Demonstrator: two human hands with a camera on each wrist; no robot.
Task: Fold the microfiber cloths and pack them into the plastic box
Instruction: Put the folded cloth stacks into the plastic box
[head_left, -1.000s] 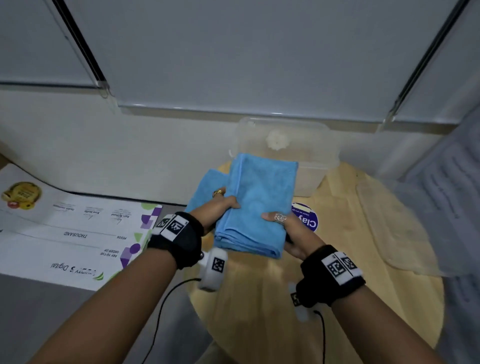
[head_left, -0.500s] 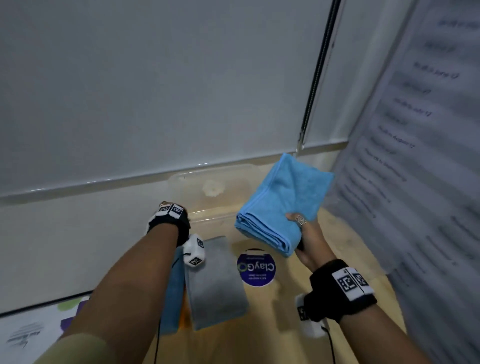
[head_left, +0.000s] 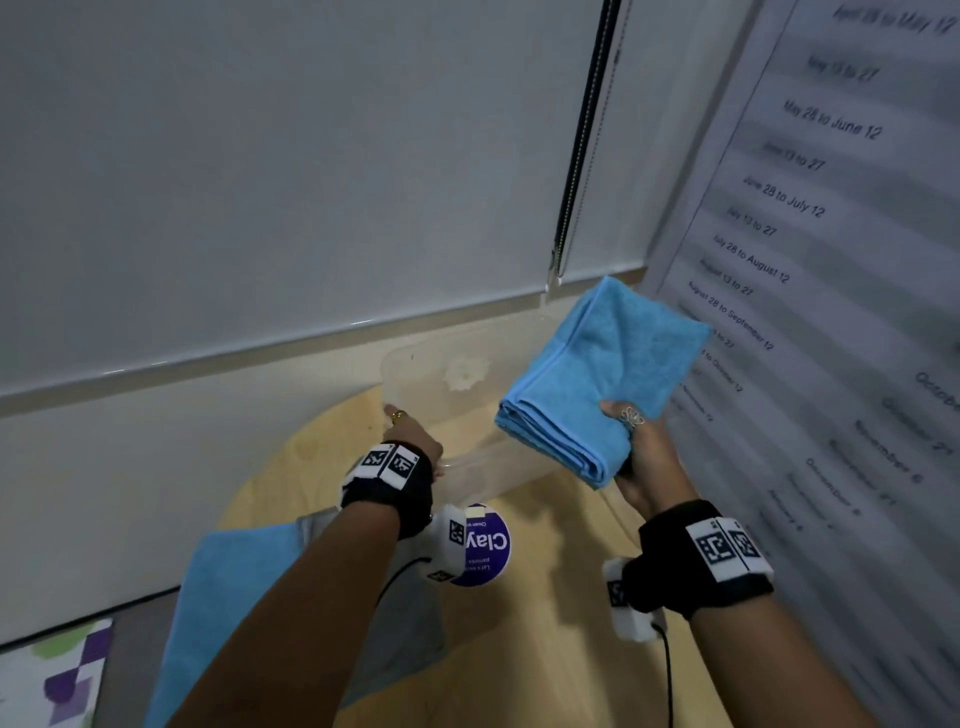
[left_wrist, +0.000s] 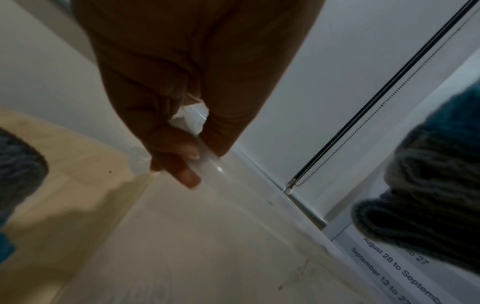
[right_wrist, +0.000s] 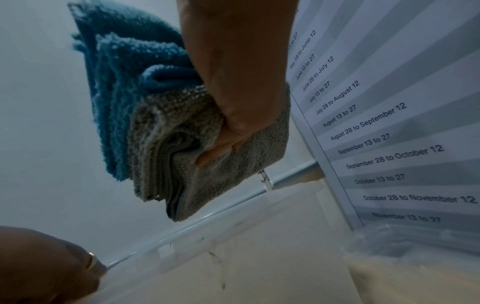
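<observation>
Right hand (head_left: 641, 457) grips a folded stack of cloths raised above the right end of the plastic box (head_left: 441, 384): from above only the folded blue cloth (head_left: 602, 379) shows, but the right wrist view catches a folded grey cloth (right_wrist: 207, 156) pressed under it, the fingers curled round the grey layers. Left hand (head_left: 413, 436) pinches the box's near left rim, thumb and fingers closed on the clear edge, which the left wrist view shows plainly. Nearest to the person, a flat blue cloth (head_left: 228, 597) and a grey cloth (head_left: 405, 629) lie on the round wooden table (head_left: 545, 597), both largely hidden under the left forearm and hanging partly past the table's left edge. Just beyond them sits a round purple sticker (head_left: 488, 545), half covered by the wrist camera, so only "Clay" reads. Farther off, the box's walls are so clear that its inside is hard to make out, apart from a whitish patch on its far wall. At the right, a printed sheet of date ranges (head_left: 810, 260) stands blurred and cut off.
</observation>
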